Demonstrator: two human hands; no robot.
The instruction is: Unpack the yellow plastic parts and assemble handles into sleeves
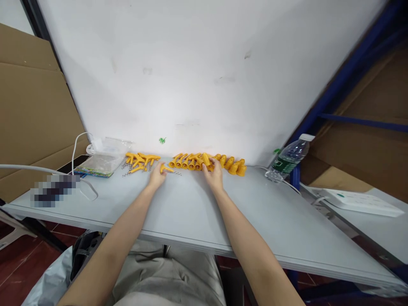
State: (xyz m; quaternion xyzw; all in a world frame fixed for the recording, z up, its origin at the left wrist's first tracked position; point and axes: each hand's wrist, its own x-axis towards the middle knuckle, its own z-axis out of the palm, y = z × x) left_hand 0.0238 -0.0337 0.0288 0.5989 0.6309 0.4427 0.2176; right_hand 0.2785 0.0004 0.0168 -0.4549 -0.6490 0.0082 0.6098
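Observation:
My left hand (157, 177) grips a yellow-handled corkscrew (166, 168), its metal spiral pointing right just above the table. Between the fingers of my right hand (214, 175) is a yellow plastic sleeve (206, 159), tilted, at the row's edge. Left of my left hand lies a loose pile of yellow corkscrews (137, 160) with bare metal spirals. Along the wall, several yellow sleeved corkscrews (186, 162) lie side by side, some with round openings facing me. More yellow sleeves (235, 166) stand to the right of my right hand, partly hidden behind it.
The grey table (188, 212) meets a white wall panel (204, 85). A clear water bottle (288, 159) leans at the right, near a white power strip (360, 202). Plastic bags (102, 163) and a white cable (75, 148) lie left, beside a cardboard box (32, 110).

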